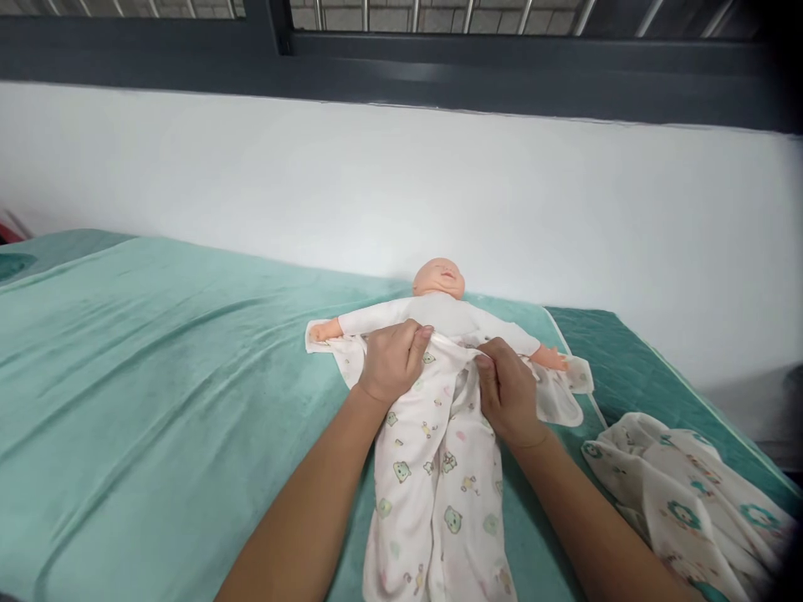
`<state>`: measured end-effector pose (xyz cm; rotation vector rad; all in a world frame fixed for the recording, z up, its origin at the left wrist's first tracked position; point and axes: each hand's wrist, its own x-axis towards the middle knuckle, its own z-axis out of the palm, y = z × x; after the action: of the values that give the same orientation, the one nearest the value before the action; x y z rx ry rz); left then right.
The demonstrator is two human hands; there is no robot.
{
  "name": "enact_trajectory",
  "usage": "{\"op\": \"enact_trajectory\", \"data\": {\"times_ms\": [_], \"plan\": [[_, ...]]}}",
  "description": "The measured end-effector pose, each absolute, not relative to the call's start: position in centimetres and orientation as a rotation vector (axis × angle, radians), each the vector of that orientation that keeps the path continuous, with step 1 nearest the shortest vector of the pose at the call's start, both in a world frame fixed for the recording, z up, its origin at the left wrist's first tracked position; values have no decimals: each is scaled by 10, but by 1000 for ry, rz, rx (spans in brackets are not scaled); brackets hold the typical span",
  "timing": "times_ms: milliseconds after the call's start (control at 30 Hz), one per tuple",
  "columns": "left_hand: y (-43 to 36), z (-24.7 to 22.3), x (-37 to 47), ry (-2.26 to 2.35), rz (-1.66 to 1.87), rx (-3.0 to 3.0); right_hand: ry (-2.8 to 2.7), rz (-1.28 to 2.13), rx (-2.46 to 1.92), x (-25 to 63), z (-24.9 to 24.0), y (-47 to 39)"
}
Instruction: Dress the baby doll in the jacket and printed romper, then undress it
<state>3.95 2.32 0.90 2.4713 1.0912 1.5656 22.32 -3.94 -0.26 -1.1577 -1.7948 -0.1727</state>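
Observation:
A baby doll (439, 278) lies on its back, head toward the wall and arms spread wide. Its torso and arms have a plain white top. White baby pants (432, 468) printed with small green animals stretch from the doll's middle toward me. My left hand (395, 359) is closed on the waistband's left side, thumb on top. On the right side of the same waistband, my right hand (507, 389) pinches the fabric. An opened printed garment (558, 405) shows beneath the doll's arms, reaching out past both of its hands. The doll's legs are hidden.
A light green sheet (156, 401) covers the surface, with a darker green quilted pad (595, 343) at the right. A crumpled white printed cloth (683, 502) lies at the lower right. Behind the doll rises a white wall (301, 184) below a dark window frame (470, 75).

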Motion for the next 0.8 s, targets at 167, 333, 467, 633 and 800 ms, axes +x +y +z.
{"op": "enact_trajectory", "data": {"times_ms": [167, 333, 467, 633, 800], "plan": [[22, 15, 38, 1065, 1483, 2386, -1798, -24, -1221, 223, 7, -34], [19, 13, 36, 1214, 1482, 2328, -1820, -14, -1319, 223, 10, -31], [15, 9, 34, 1240, 1437, 2395, -1822, -29, -1347, 224, 8, -31], [15, 10, 35, 1191, 1461, 2509, -1829, -105, -1345, 225, 5, -30], [14, 7, 38, 1098, 1588, 2570, -1835, -214, -1213, 223, 3, -31]]}}
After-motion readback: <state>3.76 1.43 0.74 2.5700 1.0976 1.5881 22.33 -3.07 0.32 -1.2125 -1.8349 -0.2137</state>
